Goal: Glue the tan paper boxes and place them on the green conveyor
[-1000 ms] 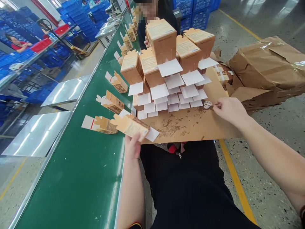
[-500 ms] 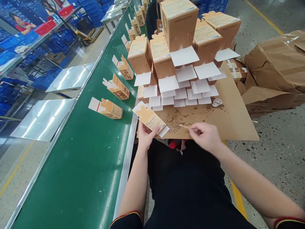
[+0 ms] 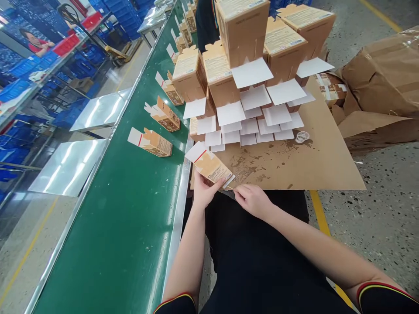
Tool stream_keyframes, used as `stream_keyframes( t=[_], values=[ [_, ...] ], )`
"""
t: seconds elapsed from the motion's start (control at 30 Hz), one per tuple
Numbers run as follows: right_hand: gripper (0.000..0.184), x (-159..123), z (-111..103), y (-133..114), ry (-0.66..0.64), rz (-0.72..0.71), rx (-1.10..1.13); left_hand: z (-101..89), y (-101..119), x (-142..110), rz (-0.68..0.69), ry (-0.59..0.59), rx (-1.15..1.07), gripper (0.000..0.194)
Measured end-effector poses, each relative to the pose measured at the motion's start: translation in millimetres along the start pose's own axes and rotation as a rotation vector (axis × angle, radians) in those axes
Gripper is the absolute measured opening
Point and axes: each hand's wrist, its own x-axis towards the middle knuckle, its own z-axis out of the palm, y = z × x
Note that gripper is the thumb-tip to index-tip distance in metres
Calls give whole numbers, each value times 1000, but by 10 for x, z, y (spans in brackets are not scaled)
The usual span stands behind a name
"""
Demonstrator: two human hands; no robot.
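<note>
Left hand fingers grip a small brown carton at the cardboard sheet's near edge, while right hand fingers pinch a thin stick touching the carton's white flap

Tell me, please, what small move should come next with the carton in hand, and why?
Probably touch the stick tip to the carton's near flap: the left hand holds it tilted, and the right hand pinches a thin stick right beside that flap.

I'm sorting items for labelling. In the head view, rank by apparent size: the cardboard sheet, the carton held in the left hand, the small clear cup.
1. cardboard sheet
2. carton, held in the left hand
3. clear cup, though it lies farther from the camera
</note>
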Motion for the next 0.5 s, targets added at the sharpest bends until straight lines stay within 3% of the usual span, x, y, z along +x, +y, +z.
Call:
stream_keyframes(
  t=[0.2, 0.37, 0.5],
  values=[
    [30, -224, -333, -28, 196, 26, 121, 34, 45, -79, 147, 40, 250, 95],
    [27, -431, -666, -27, 230, 191, 168, 44, 25, -165, 109, 37, 247, 91],
    [30, -481, -724, -89, 199, 273, 225, 113, 8, -174, 66, 62, 197, 83]
  ],
)
